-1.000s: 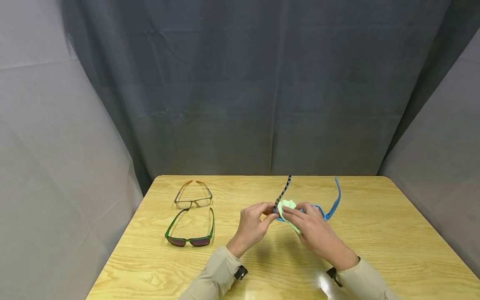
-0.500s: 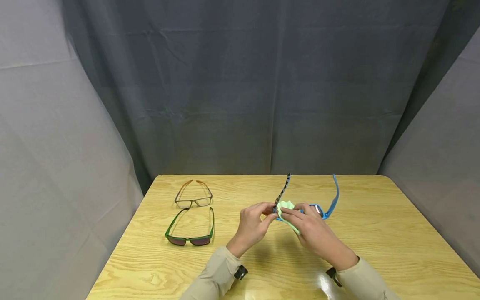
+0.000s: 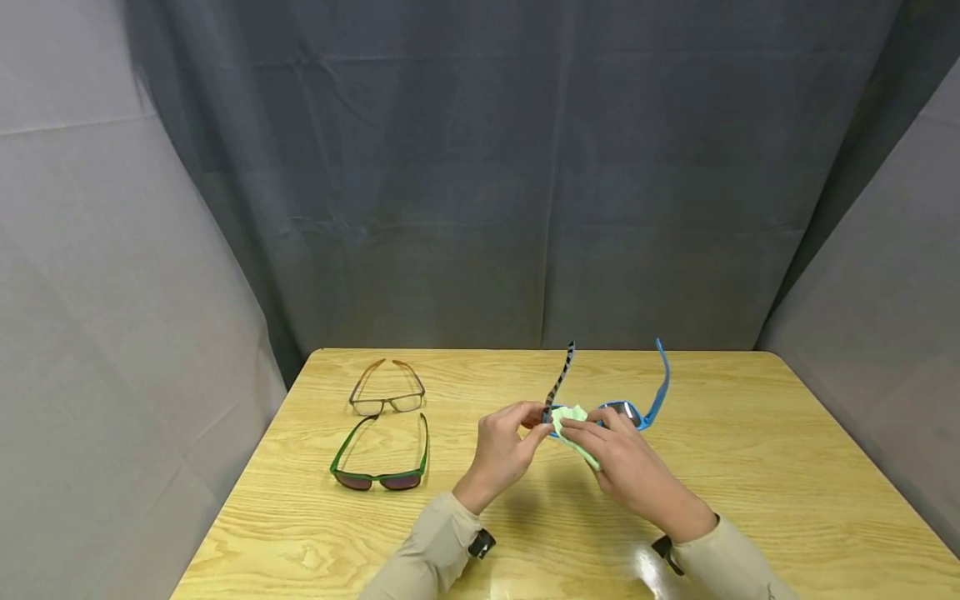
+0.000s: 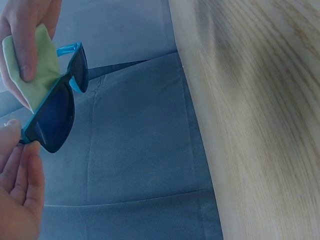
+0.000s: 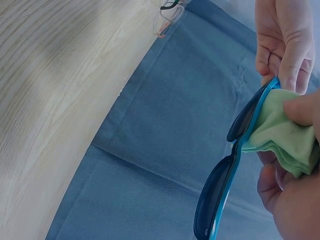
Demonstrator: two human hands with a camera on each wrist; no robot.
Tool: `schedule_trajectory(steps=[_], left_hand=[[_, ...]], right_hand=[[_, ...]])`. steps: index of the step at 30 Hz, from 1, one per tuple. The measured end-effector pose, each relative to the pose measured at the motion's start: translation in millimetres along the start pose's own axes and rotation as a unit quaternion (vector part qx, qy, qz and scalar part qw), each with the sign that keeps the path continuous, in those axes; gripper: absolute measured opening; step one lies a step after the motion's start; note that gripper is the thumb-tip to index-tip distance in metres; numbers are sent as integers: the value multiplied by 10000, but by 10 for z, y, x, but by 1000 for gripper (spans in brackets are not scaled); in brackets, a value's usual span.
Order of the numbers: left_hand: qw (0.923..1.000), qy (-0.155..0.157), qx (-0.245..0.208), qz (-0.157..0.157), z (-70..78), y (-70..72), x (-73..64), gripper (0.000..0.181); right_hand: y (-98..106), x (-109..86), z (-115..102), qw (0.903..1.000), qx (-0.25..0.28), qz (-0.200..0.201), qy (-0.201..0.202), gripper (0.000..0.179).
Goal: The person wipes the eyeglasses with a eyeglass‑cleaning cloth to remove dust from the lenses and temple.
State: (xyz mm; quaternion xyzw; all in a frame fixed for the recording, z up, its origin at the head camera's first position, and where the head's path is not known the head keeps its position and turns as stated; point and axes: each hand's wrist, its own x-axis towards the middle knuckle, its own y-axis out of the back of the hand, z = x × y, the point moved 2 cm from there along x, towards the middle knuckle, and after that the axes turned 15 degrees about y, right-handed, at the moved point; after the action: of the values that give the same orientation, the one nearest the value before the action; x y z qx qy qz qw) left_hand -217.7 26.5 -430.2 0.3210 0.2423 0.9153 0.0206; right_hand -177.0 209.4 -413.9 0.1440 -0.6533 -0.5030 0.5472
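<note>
I hold blue-framed sunglasses [image 3: 626, 410] with dark lenses above the wooden table [image 3: 772, 483]; one temple is black-and-white striped [image 3: 559, 379], the other blue. My left hand [image 3: 536, 423] pinches the frame's left corner. My right hand [image 3: 579, 429] pinches a folded light green cloth [image 3: 572, 415] over the left lens, thumb on one side and fingers on the other. In the left wrist view the cloth [image 4: 35, 82] wraps the far lens of the sunglasses [image 4: 55, 120]. The right wrist view shows the cloth [image 5: 277, 135] around one lens and the other lens [image 5: 220, 187] bare.
Green-framed sunglasses [image 3: 381, 471] lie on the table's left side, and clear-lens brown glasses [image 3: 386, 393] lie just behind them. Grey curtains [image 3: 480, 183] enclose the table at the back and both sides.
The sunglasses have risen and shifted slightly left, their temples tipping higher. My right fingers with the cloth have slid a little left over the lens.
</note>
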Motion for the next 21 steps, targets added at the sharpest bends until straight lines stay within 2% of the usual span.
schedule_trajectory(steps=[9, 21], left_hand=[[9999, 54, 7, 133, -36, 5, 7, 18], [9988, 386, 65, 295, -59, 51, 19, 17]], right_hand=[[39, -17, -11, 9997, 80, 225, 73, 46], [38, -99, -13, 9985, 284, 309, -339, 43]])
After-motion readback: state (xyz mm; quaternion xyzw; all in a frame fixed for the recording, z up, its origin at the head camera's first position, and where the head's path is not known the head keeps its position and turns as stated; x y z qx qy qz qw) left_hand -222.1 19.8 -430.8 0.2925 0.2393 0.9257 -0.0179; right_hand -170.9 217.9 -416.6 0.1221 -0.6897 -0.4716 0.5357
